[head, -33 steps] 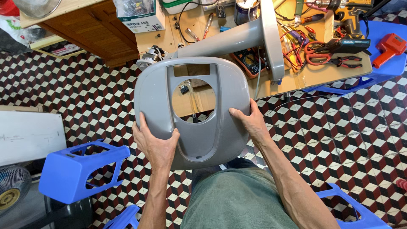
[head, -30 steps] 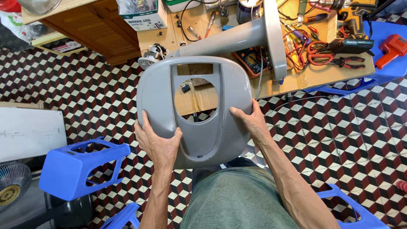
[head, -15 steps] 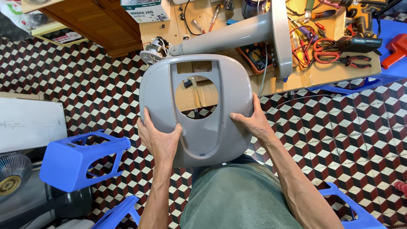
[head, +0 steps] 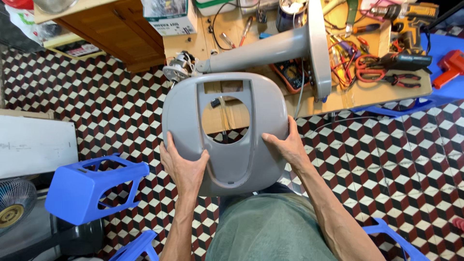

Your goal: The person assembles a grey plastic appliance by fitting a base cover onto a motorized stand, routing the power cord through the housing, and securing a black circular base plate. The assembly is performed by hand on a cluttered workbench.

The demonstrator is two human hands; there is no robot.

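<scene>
The grey plastic cover (head: pixel 227 135) is being held up in the air, in front of the person and just over the near edge of the wooden surface (head: pixel 338 96). It is wide and rounded, with a big round hole in the middle. The left hand (head: pixel 183 166) is gripping its lower left edge, with the thumb lying on the front. The right hand (head: pixel 285 145) is gripping the right edge the same way. Both hands are closed on the cover.

The cover could slip, I think, because the hands are only pinching its smooth edges. It could also bump the grey fan stand (head: pixel 270 48), which is lying on its side just behind it.

The surface is crowded. Red pliers (head: pixel 382 72), a yellow drill (head: pixel 411 14), wires and a small fan motor (head: pixel 176 67) are lying there, so little room is showing for setting the cover down. A blue plastic stool (head: pixel 92 186) is lying tipped over on the checked floor (head: pixel 411 159) to the left.
</scene>
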